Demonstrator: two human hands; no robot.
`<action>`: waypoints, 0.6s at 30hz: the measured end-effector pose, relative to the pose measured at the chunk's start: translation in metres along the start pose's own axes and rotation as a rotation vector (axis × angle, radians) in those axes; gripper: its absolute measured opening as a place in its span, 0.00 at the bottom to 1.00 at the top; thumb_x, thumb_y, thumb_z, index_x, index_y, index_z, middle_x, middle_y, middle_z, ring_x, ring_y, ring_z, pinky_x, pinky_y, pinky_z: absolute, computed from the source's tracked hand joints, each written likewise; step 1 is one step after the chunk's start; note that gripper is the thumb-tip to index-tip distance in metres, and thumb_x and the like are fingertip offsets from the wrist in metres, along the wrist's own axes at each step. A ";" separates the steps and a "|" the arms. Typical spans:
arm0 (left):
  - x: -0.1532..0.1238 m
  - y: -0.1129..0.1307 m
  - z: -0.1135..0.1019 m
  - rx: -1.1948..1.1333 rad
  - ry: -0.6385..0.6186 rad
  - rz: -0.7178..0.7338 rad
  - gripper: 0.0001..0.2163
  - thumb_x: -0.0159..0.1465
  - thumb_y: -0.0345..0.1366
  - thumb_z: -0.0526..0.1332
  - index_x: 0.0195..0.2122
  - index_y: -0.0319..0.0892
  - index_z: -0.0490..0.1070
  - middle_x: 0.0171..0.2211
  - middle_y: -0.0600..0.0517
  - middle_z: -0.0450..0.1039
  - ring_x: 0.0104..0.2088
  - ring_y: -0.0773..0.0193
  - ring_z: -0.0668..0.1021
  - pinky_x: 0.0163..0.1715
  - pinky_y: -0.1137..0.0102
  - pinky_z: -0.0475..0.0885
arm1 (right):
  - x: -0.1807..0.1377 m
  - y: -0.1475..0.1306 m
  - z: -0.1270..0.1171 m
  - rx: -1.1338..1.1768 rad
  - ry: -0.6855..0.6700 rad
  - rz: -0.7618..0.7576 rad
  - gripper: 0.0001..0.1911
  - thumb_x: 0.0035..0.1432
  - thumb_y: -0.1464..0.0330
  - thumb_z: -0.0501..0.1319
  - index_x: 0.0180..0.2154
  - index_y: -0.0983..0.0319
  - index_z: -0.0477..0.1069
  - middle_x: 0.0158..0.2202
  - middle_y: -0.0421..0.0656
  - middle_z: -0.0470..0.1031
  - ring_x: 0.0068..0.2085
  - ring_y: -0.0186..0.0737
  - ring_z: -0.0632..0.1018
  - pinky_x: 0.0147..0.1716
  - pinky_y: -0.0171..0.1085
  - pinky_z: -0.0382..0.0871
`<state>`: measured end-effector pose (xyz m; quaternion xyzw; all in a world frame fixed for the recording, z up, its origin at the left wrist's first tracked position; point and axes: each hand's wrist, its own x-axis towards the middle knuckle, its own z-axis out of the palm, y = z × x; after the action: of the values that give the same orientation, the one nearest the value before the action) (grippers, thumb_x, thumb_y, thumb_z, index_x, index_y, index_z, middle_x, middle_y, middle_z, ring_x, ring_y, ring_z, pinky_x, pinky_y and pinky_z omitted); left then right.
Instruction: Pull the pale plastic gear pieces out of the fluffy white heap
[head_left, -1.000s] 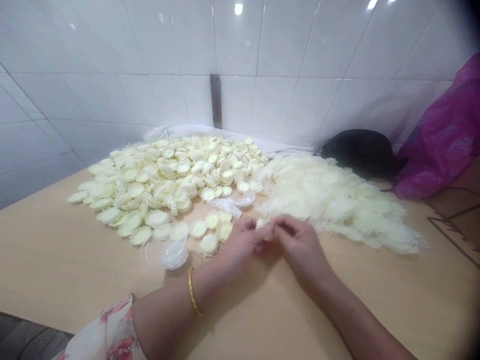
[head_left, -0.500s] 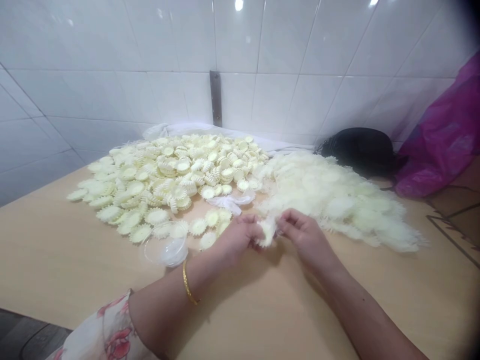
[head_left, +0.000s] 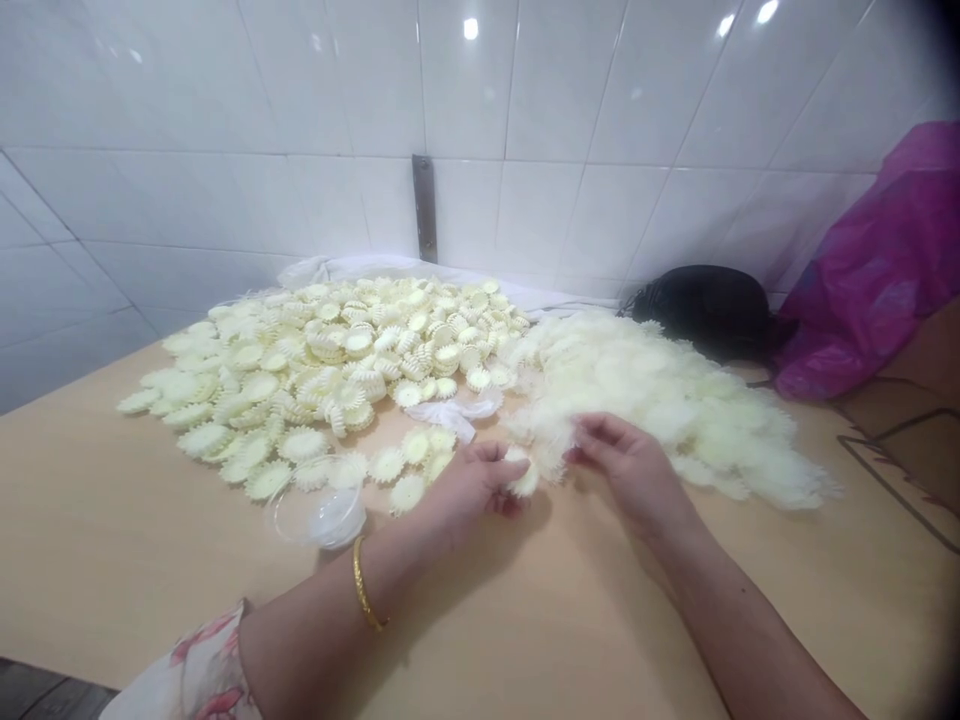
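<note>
My left hand (head_left: 469, 490) pinches a small cream ruffled flower piece (head_left: 523, 475) just above the wooden table (head_left: 525, 620). My right hand (head_left: 630, 468) has its fingers curled at the near edge of a loose heap of fluffy white petal discs (head_left: 667, 400), touching pieces there. What its fingertips grip is too blurred to name. A wide spread of finished cream ruffled flowers (head_left: 330, 360) lies to the left of both hands. A gold bangle (head_left: 363, 596) circles my left wrist.
A clear plastic lid (head_left: 319, 515) lies left of my left hand. A black bag (head_left: 709, 305) and a magenta plastic bag (head_left: 877, 270) sit at the back right against the white tiled wall. White cloth (head_left: 450, 410) lies between the two heaps.
The hands, joined on one piece a second ago, have drawn apart. The left keeps the flower piece; the right has shifted right to the fluffy heap. The view has moved slightly.
</note>
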<state>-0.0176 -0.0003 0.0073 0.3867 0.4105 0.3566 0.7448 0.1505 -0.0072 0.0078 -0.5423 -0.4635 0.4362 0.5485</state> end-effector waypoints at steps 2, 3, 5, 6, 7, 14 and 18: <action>0.001 -0.001 0.000 -0.008 -0.001 -0.026 0.08 0.49 0.34 0.65 0.25 0.37 0.67 0.20 0.51 0.69 0.18 0.70 0.70 0.20 0.73 0.64 | 0.001 0.004 -0.002 -0.234 0.122 -0.127 0.16 0.48 0.61 0.61 0.39 0.62 0.71 0.31 0.42 0.71 0.31 0.39 0.73 0.34 0.41 0.67; 0.001 -0.002 0.000 -0.019 0.001 -0.033 0.08 0.49 0.33 0.65 0.25 0.37 0.67 0.21 0.50 0.70 0.19 0.70 0.70 0.21 0.73 0.65 | 0.002 0.005 -0.003 -0.361 0.179 -0.206 0.17 0.50 0.62 0.59 0.42 0.62 0.70 0.35 0.45 0.71 0.34 0.41 0.73 0.36 0.43 0.66; 0.000 -0.002 0.000 -0.036 0.000 -0.018 0.08 0.48 0.33 0.66 0.24 0.36 0.68 0.22 0.50 0.70 0.21 0.70 0.71 0.23 0.73 0.66 | 0.000 0.007 -0.003 -0.553 0.263 -0.372 0.17 0.53 0.64 0.56 0.44 0.63 0.69 0.42 0.49 0.69 0.39 0.45 0.71 0.38 0.45 0.65; 0.000 -0.002 0.001 -0.041 0.000 0.001 0.08 0.47 0.33 0.67 0.23 0.36 0.68 0.22 0.51 0.70 0.21 0.70 0.71 0.24 0.73 0.66 | -0.002 0.006 -0.002 -0.598 0.279 -0.435 0.15 0.54 0.64 0.55 0.43 0.62 0.69 0.43 0.49 0.69 0.40 0.46 0.71 0.38 0.45 0.65; -0.001 -0.002 0.001 -0.043 0.002 0.022 0.09 0.47 0.33 0.67 0.23 0.37 0.67 0.21 0.52 0.69 0.21 0.71 0.70 0.24 0.74 0.65 | -0.004 0.003 0.000 -0.603 0.264 -0.470 0.13 0.54 0.65 0.55 0.40 0.62 0.70 0.42 0.49 0.70 0.40 0.46 0.71 0.38 0.44 0.65; -0.004 0.000 0.003 -0.082 0.032 0.126 0.11 0.47 0.39 0.67 0.23 0.38 0.67 0.20 0.55 0.65 0.19 0.73 0.67 0.21 0.74 0.61 | -0.027 -0.012 0.025 -0.212 -0.214 -0.233 0.09 0.53 0.62 0.59 0.31 0.62 0.71 0.30 0.43 0.75 0.33 0.41 0.74 0.35 0.38 0.67; -0.003 -0.002 0.001 -0.077 0.081 0.132 0.14 0.46 0.43 0.67 0.23 0.38 0.67 0.20 0.54 0.65 0.20 0.72 0.68 0.21 0.73 0.61 | -0.029 -0.008 0.033 -0.016 -0.331 -0.125 0.09 0.50 0.63 0.62 0.26 0.62 0.68 0.25 0.39 0.73 0.28 0.37 0.74 0.31 0.35 0.68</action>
<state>-0.0180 -0.0042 0.0073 0.3694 0.3999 0.4355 0.7169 0.1123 -0.0293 0.0141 -0.4376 -0.5835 0.4809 0.4865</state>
